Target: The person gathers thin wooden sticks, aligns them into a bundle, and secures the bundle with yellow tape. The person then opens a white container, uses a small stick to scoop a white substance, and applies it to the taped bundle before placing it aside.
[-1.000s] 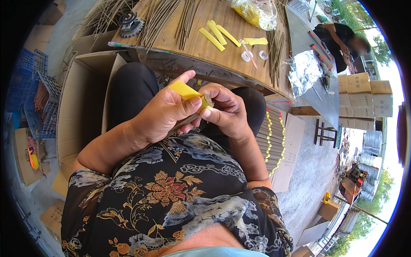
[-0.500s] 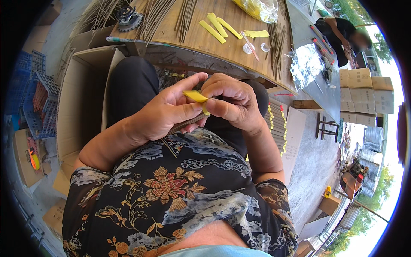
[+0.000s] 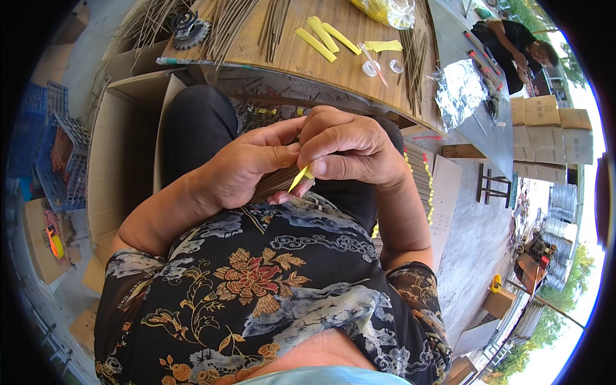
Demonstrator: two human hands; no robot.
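Observation:
Thin brown sticks [image 3: 272, 185] lie in a bundle across my left hand [image 3: 234, 168], whose fingers are curled around them above my lap. My right hand [image 3: 350, 151] pinches a yellow strip [image 3: 298, 179] between thumb and fingers at the end of the bundle. One pointed part of the strip hangs down toward my left fingertips. The fingers of both hands meet there and hide most of the strip and the stick ends.
A wooden table [image 3: 346, 74] stands ahead, bearing loose yellow strips [image 3: 315, 45], brown sticks [image 3: 232, 25], and a toothed metal part [image 3: 190, 31]. An open cardboard box [image 3: 125, 147] is at my left; yellow-banded stick bundles [image 3: 420, 186] lie at my right. A person [image 3: 507, 48] works at far right.
My right hand has turned and folded the yellow strip down; its flat upper part no longer shows above my left thumb. My left hand stays on the sticks.

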